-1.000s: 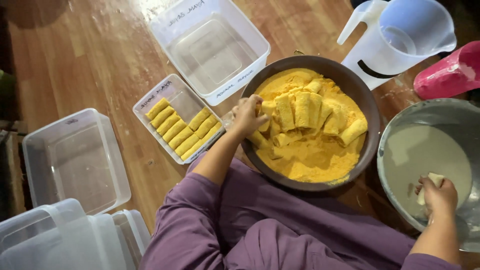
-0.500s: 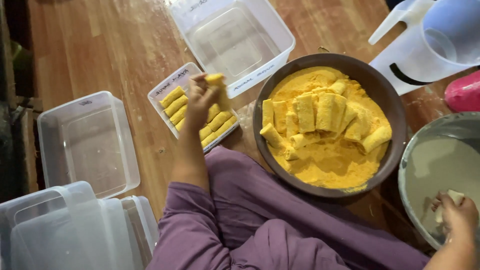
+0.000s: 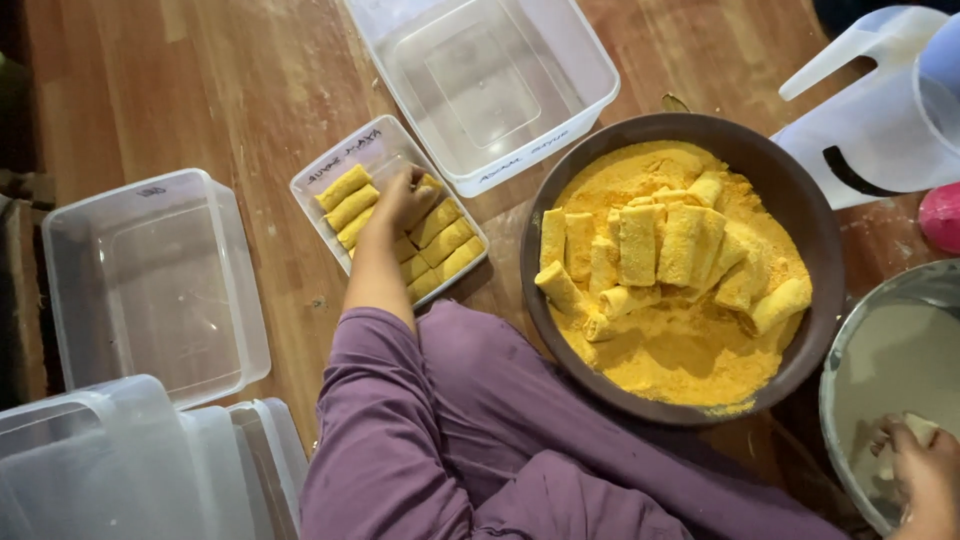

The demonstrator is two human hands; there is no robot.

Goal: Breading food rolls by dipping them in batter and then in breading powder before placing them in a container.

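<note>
My left hand (image 3: 400, 200) reaches into a small clear tray (image 3: 345, 150) on the wooden floor, its fingers curled over a breadcrumbed roll (image 3: 430, 184) among two rows of yellow rolls (image 3: 445, 240). At the lower right my right hand (image 3: 925, 470) is inside a metal bowl (image 3: 845, 350) of white batter (image 3: 900, 360), closed around a pale uncoated roll (image 3: 915, 428). Between them stands a wide brown bowl (image 3: 830, 250) of yellow crumbs with several coated rolls (image 3: 640, 245) lying on top. My purple-clad legs (image 3: 480, 440) fill the bottom centre.
An empty clear plastic box (image 3: 480, 80) stands beyond the tray, another (image 3: 150, 280) to the left, and stacked clear boxes (image 3: 120, 470) at the bottom left. A translucent jug (image 3: 880, 110) and a pink object (image 3: 942, 215) sit at the right edge.
My left hand took a coated roll from the brown bowl, carried it left and lowered it into the small tray. The right hand stayed in the batter bowl.
</note>
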